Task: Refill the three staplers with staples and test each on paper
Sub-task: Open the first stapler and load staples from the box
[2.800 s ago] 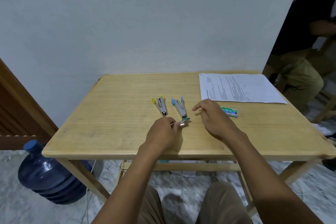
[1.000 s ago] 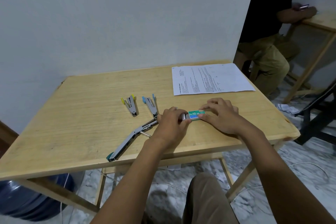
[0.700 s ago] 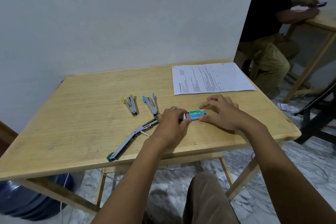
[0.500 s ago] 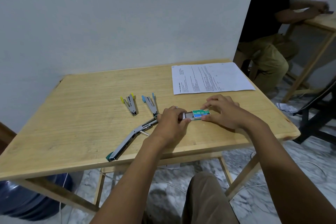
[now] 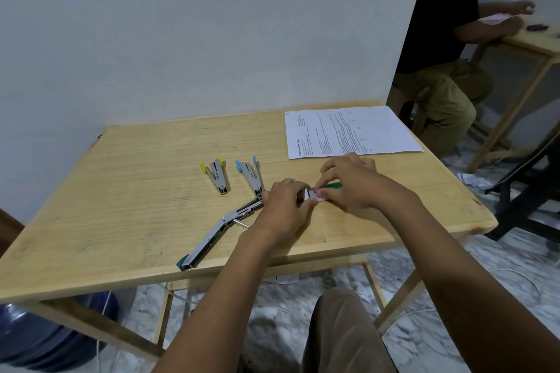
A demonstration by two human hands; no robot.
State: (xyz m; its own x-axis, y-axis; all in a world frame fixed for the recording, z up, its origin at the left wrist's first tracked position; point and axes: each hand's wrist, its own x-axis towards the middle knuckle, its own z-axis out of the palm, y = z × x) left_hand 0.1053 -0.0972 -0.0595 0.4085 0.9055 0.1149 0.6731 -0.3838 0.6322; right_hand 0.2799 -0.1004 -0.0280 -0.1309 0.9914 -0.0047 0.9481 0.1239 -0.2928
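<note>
A green staple box (image 5: 328,189) lies on the wooden table (image 5: 127,191), its white inner tray (image 5: 312,194) slid partly out to the left. My left hand (image 5: 286,206) pinches the tray's end; my right hand (image 5: 348,182) holds the green sleeve from above. Left of my left hand a teal-tipped stapler (image 5: 218,233) lies swung wide open on the table. Farther back rest a yellow-tipped stapler (image 5: 218,174) and a blue-tipped stapler (image 5: 251,174). A printed paper sheet (image 5: 348,132) lies at the back right.
A white wall runs behind the table. A person in a black shirt (image 5: 445,39) sits at another wooden table (image 5: 533,39) to the right. A blue water jug (image 5: 39,339) stands on the floor under the table's left corner.
The teal stapler has been laid open on the table and both hands moved to the staple box. The box's inner tray has slid out leftward over the last second.
</note>
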